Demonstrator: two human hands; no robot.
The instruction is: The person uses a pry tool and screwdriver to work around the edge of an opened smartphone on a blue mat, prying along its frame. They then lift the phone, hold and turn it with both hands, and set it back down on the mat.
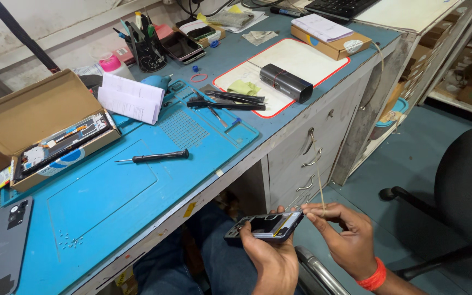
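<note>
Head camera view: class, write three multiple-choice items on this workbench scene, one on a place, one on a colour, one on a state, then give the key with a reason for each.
1. Where does the black screwdriver lie?
A. On the blue mat
B. In the cardboard box
C. On the floor

2. What colour is the band on the right wrist?
A. Green
B. Orange-red
C. White

3. How is the phone frame placed?
A. Flat on the bench
B. Held off the bench in the left hand
C. Inside a drawer

Key: 1 A, it rests on the mat's bare middle. 2 B, the band shows bright orange-red. 3 B, the left hand grips it below the bench edge, while the right hand touches its end.
</note>
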